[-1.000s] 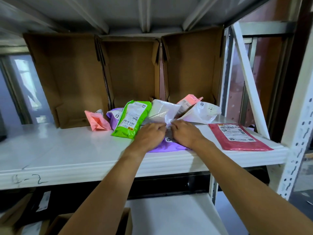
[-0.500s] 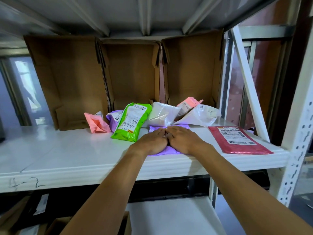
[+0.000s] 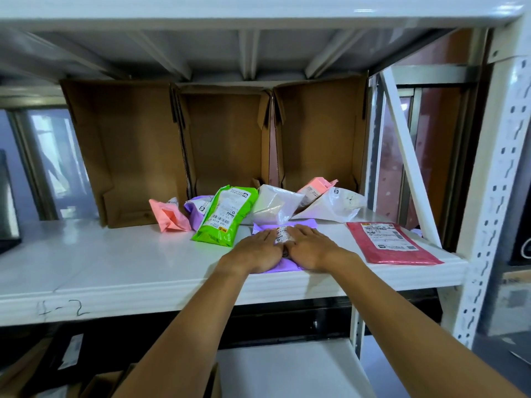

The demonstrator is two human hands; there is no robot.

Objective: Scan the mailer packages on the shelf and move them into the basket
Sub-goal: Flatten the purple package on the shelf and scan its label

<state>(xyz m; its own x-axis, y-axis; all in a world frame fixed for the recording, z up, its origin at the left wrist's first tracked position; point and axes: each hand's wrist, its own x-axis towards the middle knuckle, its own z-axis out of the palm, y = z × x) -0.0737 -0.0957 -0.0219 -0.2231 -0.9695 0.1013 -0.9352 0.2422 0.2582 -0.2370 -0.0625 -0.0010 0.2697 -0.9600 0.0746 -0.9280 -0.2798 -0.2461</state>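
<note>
White shelf (image 3: 115, 262), left hand (image 3: 255, 251), right hand (image 3: 313, 248), fingers (image 3: 300, 232) flat on purple mailer (image 3: 304, 224), boxes (image 3: 224, 139) behind

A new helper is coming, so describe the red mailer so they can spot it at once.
Find the white shelf and follow it to its right end, by the slanted brace. The red mailer lies flat there, label up. Unlike the heaped mailers to its left, it lies alone and is the only dark red one.

White metal racking (image 3: 498, 196) (bright window (image 3: 51, 156) behind)
</note>
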